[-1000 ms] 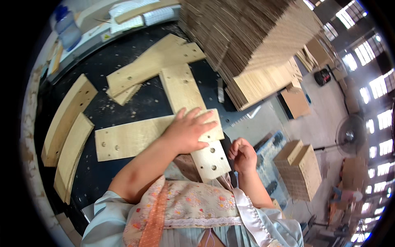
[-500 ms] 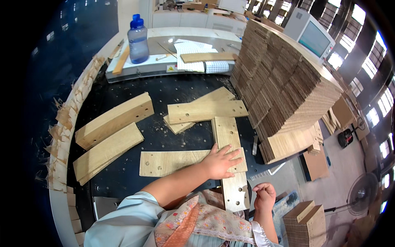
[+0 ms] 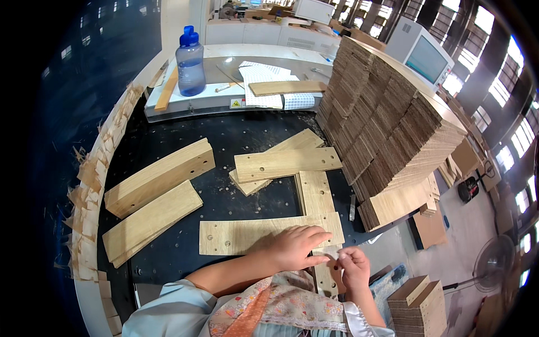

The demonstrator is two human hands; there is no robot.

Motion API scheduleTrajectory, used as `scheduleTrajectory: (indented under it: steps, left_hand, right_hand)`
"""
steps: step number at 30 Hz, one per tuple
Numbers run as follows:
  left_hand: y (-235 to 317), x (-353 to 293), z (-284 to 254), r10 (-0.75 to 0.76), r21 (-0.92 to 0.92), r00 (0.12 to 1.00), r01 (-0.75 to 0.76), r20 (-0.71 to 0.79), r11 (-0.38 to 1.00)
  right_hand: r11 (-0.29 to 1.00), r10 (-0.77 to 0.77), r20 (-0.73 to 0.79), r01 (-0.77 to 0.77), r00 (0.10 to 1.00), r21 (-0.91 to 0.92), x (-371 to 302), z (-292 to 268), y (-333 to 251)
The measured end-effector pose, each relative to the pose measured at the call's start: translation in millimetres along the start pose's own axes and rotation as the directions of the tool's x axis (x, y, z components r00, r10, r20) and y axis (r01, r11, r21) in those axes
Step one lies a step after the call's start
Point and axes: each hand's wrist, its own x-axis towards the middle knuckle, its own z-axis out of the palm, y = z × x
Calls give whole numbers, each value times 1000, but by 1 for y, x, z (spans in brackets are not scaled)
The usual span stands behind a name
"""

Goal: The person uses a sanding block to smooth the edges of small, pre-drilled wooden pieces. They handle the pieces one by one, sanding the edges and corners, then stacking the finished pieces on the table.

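My left hand (image 3: 297,245) lies over the right part of a pale wooden board (image 3: 238,231) with drilled holes, its fingers stretched out toward the right. This board crosses on top of another drilled board (image 3: 317,194) that runs from the far side toward me. Close by the left fingertips, my right hand (image 3: 355,268) is closed in a pinch above the right edge of the lower board. Whatever its fingers hold, if anything, is too small to make out. Beyond them, a drilled board (image 3: 286,163) rests across other boards.
On the black tabletop's left side lie a thick board stack (image 3: 163,174) and a thinner one (image 3: 151,222). A tall pile of brown panels (image 3: 387,118) stands at right. A blue water bottle (image 3: 191,64) and paper sheets (image 3: 261,84) sit on the far ledge.
My left hand has drawn nearer to me, its fingers less spread. My right hand has moved left and up to the left fingertips. The whole view has shifted slightly.
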Motion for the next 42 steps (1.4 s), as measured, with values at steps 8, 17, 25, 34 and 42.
scheduleTrajectory:
  steps: [8,17,25,34,42]
  left_hand:
    - [14,-12,8,-139,-631,990,92,-25,770]
    - [10,-18,14,-12,-872,991,122,133,475]
    - [32,-22,7,-133,-766,953,299,273,569]
    - [41,-11,6,63,-656,969,113,238,746]
    - [28,-23,12,-190,-828,959,278,210,486]
  right_hand:
    - [995,81,281,-60,956,-83,4,28,-5]
    - [840,170,509,-394,844,373,-8,28,5]
    - [727,227,620,-554,751,405,-19,18,6]
    - [631,228,668,-630,708,452,-26,11,6]
    - [574,105,565,-514,818,638,-22,6,-3]
